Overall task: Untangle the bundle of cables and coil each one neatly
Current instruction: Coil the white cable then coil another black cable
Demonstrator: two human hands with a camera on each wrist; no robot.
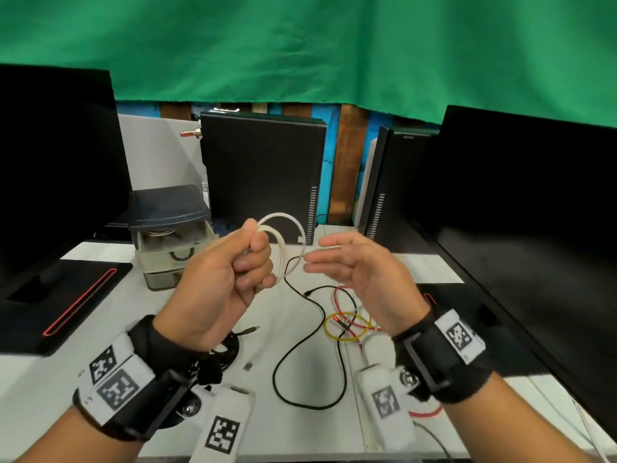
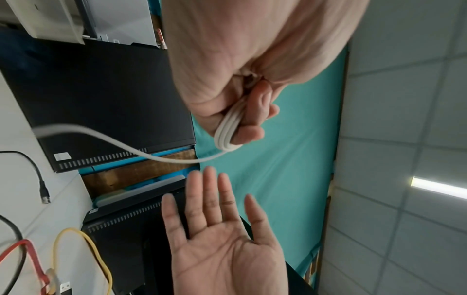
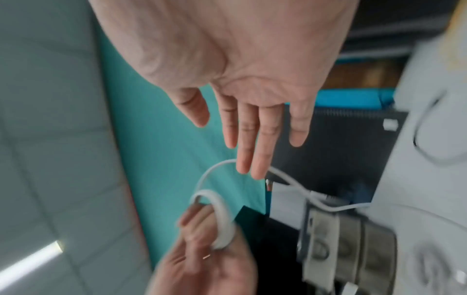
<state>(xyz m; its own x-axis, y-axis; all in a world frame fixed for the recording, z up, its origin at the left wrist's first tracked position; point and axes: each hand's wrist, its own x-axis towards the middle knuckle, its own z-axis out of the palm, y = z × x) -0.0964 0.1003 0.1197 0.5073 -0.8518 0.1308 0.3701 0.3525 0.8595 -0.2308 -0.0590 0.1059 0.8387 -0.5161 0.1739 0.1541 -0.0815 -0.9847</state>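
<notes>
My left hand (image 1: pixel 230 272) pinches the light, springy white round plastic cable (image 1: pixel 287 242) at its stacked loops; my right hand (image 1: pixel 360 272) hovers spread.

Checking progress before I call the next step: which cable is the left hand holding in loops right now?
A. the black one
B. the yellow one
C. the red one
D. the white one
D: the left hand grips the looped white cable, while the yellow cable, red cable and black cable lie on the table.

A computer lab or office: dark monitors (image 1: pixel 534 208) flank the raised hands, desktop towers (image 1: pixel 263 175) behind (green backdrop cloth (image 1: pixel 300 45) above).
</notes>
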